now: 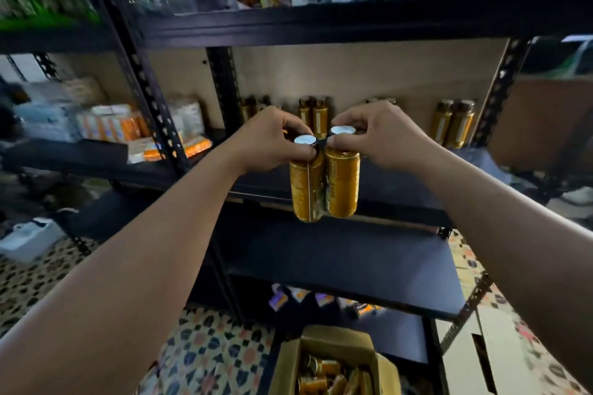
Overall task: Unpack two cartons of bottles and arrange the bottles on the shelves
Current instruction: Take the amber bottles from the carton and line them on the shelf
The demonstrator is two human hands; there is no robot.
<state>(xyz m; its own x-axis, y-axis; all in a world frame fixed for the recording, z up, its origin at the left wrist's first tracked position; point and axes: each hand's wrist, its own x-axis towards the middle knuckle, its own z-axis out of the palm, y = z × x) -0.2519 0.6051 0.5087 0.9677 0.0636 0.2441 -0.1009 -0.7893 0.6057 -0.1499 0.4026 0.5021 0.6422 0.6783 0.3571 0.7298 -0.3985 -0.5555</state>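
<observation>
My left hand [272,141] grips the neck of a golden bottle [306,189] with a silver cap. My right hand [382,135] pinches the neck of a second golden bottle [343,186] right beside it. Both bottles hang upright, touching each other, in front of the dark middle shelf [401,189]. Several more golden bottles stand in pairs at the back of that shelf, one pair in the middle [316,115] and one at the right [454,123]. On the floor below, an open carton [333,359] holds several more golden bottles.
The black metal rack has an upper shelf [353,22] loaded with snack packets and boxes, and a dark lower shelf [346,263]. A neighbouring rack at the left carries orange and white boxes [112,125]. A flat white carton [468,353] lies at the lower right on patterned floor.
</observation>
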